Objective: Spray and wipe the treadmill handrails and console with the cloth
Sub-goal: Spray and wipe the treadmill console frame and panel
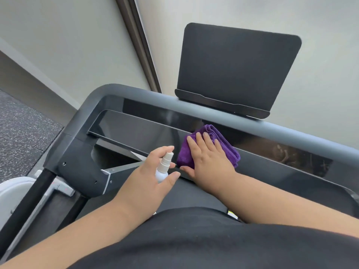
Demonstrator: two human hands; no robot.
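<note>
Head camera looks down over a dark treadmill: at far left lies speckled black rubber gym flooring (23, 133), then a pale wall with a brown vertical strip. Next the grey rounded handrail frame (108, 94) bends along the top of the glossy black console panel (147, 131). No brand, label or writing can be read anywhere. Left hand (153, 171) curls fingers and thumb round a small white spray bottle (164, 167), nozzle aimed at the console. Just beside it, the right hand (209, 160) presses flat, fingers straight, on a folded purple microfibre cloth (211, 144) lying on the console. Above stands a dark rectangular tablet holder (237, 68).
</note>
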